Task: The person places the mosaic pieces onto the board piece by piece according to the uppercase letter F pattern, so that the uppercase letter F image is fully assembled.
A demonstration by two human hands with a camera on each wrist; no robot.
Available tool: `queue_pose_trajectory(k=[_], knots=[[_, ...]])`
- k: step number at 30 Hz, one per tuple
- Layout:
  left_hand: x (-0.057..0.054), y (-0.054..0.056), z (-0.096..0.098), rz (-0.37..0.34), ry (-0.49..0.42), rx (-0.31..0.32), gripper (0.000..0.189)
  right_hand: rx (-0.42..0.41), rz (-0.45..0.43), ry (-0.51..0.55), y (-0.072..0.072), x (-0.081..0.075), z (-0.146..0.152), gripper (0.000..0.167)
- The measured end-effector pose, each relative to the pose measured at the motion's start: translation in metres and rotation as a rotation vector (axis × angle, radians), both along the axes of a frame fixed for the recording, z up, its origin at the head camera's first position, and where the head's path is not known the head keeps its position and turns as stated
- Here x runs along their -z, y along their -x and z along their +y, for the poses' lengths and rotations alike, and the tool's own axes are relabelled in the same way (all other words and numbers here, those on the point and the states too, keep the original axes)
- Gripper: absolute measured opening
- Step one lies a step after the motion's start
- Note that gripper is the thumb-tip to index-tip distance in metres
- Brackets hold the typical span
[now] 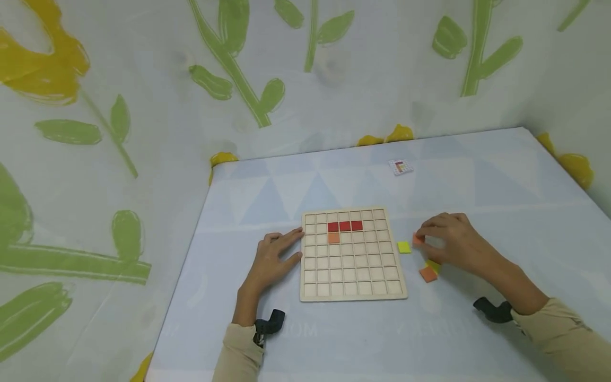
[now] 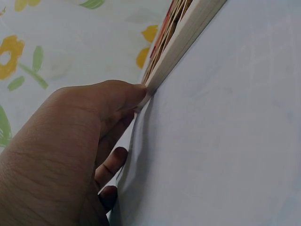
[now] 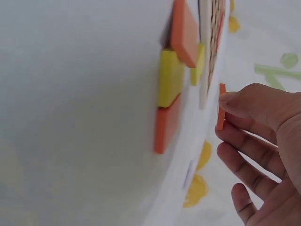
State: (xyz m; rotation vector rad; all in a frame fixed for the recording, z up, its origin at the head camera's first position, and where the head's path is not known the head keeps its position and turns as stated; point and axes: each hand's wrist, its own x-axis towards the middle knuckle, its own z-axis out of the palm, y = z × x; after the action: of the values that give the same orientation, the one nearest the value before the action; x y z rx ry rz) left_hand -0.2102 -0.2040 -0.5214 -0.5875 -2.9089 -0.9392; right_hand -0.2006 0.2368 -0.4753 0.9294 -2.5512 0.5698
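Observation:
A square wooden grid board (image 1: 350,261) lies on the table, with a row of three red tiles (image 1: 345,226) and one orange tile (image 1: 333,238) below the leftmost. At its left edge rests my left hand (image 1: 272,260), the thumb (image 2: 124,94) against the board's side in the left wrist view. Right of the board, my right hand (image 1: 453,245) pinches another orange tile (image 3: 221,115) between thumb and fingers. Near it lie a yellow tile (image 1: 404,247), a second yellow tile (image 1: 433,266) and an orange tile (image 1: 428,274). The right wrist view shows one more loose orange tile (image 3: 168,125).
A small card (image 1: 400,167) with a coloured grid pattern lies toward the table's back edge. Pale blue cloth with triangles covers the table (image 1: 267,345). A white curtain (image 1: 157,63) with green leaves and yellow flowers surrounds it.

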Motion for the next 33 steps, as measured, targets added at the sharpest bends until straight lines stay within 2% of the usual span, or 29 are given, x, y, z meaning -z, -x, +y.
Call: queue_pose_trajectory(k=[4, 13, 23, 31, 33], knots=[[0.000, 0.002, 0.000, 0.002, 0.010, -0.005, 0.051, -0.020, 0.005, 0.023, 0.005, -0.007, -0.010, 0.033], [0.000, 0.002, 0.001, 0.016, 0.016, 0.000, 0.051, -0.039, -0.075, 0.018, 0.010, -0.021, -0.036, 0.029], [-0.003, 0.001, 0.001, 0.004, 0.018, 0.002, 0.051, -0.144, -0.064, 0.035, 0.016, -0.029, -0.067, 0.025], [-0.002, 0.001, 0.001, 0.037, 0.003, 0.013, 0.050, -0.232, -0.086, 0.006, 0.023, -0.025, -0.103, 0.017], [-0.001, 0.001, 0.002, 0.027, -0.003, 0.012, 0.050, -0.258, -0.092, 0.013, 0.024, -0.022, -0.110, 0.015]])
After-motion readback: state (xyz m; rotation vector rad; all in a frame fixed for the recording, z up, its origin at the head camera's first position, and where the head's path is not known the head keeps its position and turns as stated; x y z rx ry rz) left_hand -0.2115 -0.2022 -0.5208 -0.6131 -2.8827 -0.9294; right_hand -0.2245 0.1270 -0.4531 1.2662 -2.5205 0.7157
